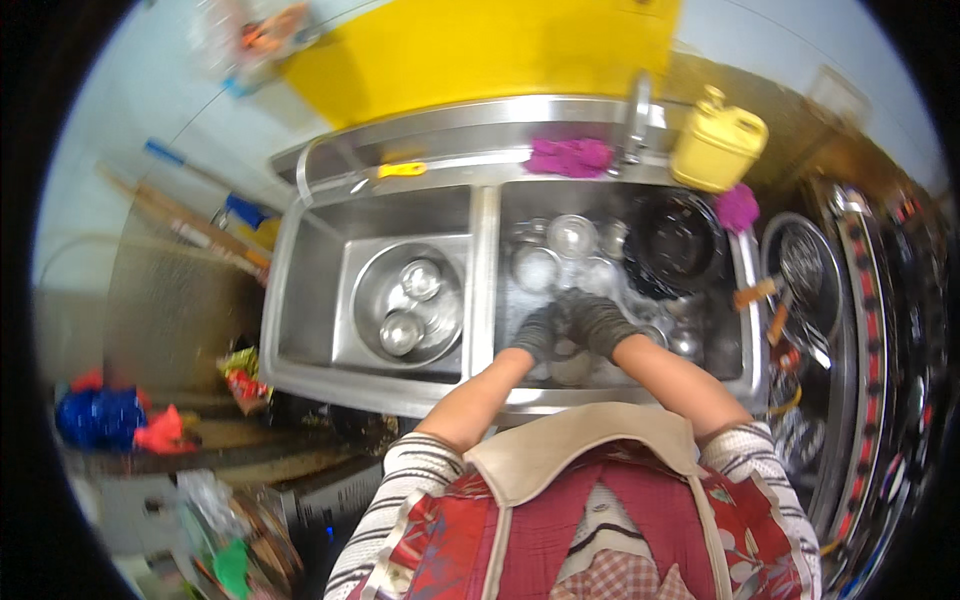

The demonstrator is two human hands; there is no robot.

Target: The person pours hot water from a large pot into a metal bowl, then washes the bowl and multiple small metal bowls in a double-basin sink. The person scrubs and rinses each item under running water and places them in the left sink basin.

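Both my hands are low in the right basin of a steel double sink (486, 300), in dark grey gloves. My left hand (541, 330) and my right hand (596, 321) are close together among wet glasses; blur and the gloves hide their fingers and anything between them. Just beyond them lie a glass (535, 268) and another glass (572, 236), with suds around. A black basin (679, 244) sits at the right basin's back right. In the left basin, a round steel bowl (367, 289) holds two glass pieces (421, 280).
A faucet (637, 124), a magenta cloth (570, 157), a yellow-handled tool (401, 170) and a yellow plastic jug (718, 146) are along the sink's back ledge. A second magenta cloth (737, 208) lies at the right corner. Right of the sink stands a metal pan (832, 262) with wooden-handled strainers.
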